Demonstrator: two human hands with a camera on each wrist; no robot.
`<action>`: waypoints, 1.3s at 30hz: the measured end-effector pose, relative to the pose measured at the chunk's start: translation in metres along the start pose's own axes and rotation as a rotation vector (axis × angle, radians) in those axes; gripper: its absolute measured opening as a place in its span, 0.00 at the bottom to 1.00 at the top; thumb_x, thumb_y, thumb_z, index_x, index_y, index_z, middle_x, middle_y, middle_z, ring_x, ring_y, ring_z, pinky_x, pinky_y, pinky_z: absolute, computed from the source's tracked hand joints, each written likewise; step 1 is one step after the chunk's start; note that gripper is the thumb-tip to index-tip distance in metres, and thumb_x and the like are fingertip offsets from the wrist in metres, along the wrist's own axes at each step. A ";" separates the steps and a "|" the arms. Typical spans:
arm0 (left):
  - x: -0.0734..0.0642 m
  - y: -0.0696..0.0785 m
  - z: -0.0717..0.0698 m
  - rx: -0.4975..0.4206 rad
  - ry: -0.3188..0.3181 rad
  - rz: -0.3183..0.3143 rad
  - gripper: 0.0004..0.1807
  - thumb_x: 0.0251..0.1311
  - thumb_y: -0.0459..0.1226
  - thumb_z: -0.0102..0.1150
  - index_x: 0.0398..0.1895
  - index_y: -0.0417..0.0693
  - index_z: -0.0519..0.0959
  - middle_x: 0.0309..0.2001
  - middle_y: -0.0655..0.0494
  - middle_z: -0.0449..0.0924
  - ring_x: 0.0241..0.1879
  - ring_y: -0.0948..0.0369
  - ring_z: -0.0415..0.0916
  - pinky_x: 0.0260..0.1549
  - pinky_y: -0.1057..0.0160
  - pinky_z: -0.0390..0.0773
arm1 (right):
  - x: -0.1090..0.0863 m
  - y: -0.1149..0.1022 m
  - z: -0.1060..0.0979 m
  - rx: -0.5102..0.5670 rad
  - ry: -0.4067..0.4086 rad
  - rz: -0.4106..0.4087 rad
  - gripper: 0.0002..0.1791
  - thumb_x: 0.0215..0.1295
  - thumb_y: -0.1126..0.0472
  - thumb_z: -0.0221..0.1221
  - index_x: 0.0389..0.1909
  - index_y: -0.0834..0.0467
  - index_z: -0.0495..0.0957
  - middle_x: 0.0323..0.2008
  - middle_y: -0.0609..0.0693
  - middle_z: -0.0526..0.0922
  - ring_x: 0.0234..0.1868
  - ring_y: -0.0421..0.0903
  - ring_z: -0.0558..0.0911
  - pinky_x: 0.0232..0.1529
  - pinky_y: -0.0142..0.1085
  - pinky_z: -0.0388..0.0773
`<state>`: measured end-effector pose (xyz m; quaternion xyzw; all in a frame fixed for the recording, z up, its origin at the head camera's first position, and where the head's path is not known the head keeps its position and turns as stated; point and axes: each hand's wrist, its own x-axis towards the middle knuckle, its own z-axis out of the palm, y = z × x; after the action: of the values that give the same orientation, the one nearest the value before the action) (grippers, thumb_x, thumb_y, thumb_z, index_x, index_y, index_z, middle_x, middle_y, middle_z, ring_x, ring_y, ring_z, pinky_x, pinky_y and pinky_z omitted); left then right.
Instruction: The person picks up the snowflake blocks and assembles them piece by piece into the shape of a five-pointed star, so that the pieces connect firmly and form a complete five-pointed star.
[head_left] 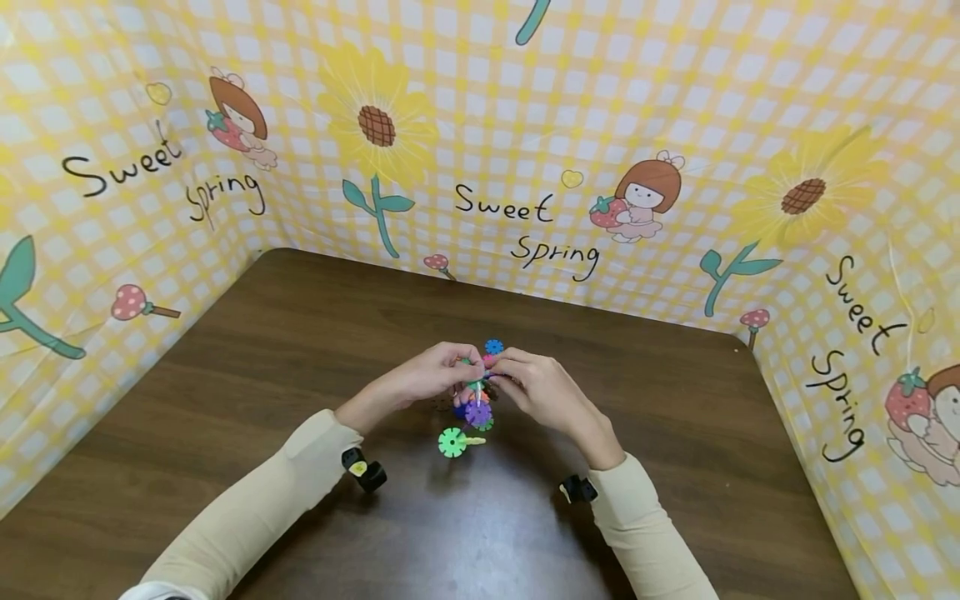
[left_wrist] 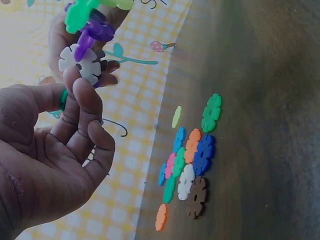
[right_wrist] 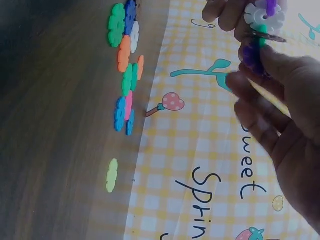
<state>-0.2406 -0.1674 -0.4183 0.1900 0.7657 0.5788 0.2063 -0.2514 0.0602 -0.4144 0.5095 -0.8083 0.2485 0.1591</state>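
Observation:
Both hands hold a joined chain of plastic snowflake discs above the table. My left hand [head_left: 431, 373] pinches it between thumb and fingers, with a bit of green disc [left_wrist: 63, 100] showing at the thumb tip. From the other side my right hand [head_left: 551, 396] grips a dark purple disc [right_wrist: 252, 57] at the chain's end. A white disc [left_wrist: 82, 64] sits between the hands, joined to a purple disc [head_left: 478, 413]. Nearest my body hangs a light green disc [head_left: 452, 442], with a yellow-green disc [head_left: 476, 441] slotted beside it. Fingers hide part of the chain.
Loose snowflake discs lie in a group on the brown table [head_left: 637, 400], partly behind the hands in the head view. Among them are a brown disc [left_wrist: 197, 198], a dark blue disc [left_wrist: 203, 155] and a yellow-green loose disc [right_wrist: 112, 175]. A checked cloth [head_left: 495, 150] walls the table.

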 end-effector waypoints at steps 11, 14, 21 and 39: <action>-0.005 0.001 -0.002 -0.016 -0.036 0.047 0.09 0.75 0.36 0.51 0.41 0.38 0.76 0.21 0.52 0.77 0.21 0.60 0.74 0.27 0.60 0.78 | 0.001 -0.004 -0.003 0.007 -0.037 -0.044 0.07 0.70 0.67 0.60 0.45 0.61 0.84 0.47 0.49 0.84 0.32 0.36 0.79 0.34 0.28 0.77; -0.006 -0.001 -0.002 -0.020 -0.042 0.034 0.10 0.75 0.37 0.51 0.41 0.38 0.77 0.21 0.52 0.77 0.21 0.60 0.74 0.28 0.60 0.79 | 0.001 -0.003 -0.002 0.044 -0.066 -0.042 0.07 0.71 0.68 0.59 0.46 0.62 0.83 0.47 0.49 0.83 0.36 0.37 0.79 0.38 0.28 0.77; -0.011 -0.002 -0.012 -0.012 -0.001 0.026 0.10 0.76 0.38 0.50 0.42 0.40 0.78 0.20 0.52 0.73 0.20 0.58 0.70 0.26 0.59 0.74 | -0.004 0.004 -0.003 0.155 -0.071 -0.019 0.15 0.69 0.71 0.60 0.55 0.62 0.79 0.53 0.52 0.82 0.37 0.38 0.77 0.38 0.29 0.77; -0.004 -0.004 -0.008 0.028 0.022 -0.001 0.10 0.79 0.38 0.43 0.43 0.40 0.72 0.25 0.51 0.78 0.26 0.57 0.76 0.38 0.40 0.77 | -0.012 0.006 -0.005 0.120 -0.063 0.130 0.06 0.75 0.57 0.57 0.38 0.53 0.80 0.30 0.40 0.78 0.27 0.35 0.73 0.31 0.30 0.75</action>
<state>-0.2414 -0.1771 -0.4196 0.1862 0.7759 0.5701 0.1955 -0.2519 0.0744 -0.4181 0.4719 -0.8281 0.2900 0.0863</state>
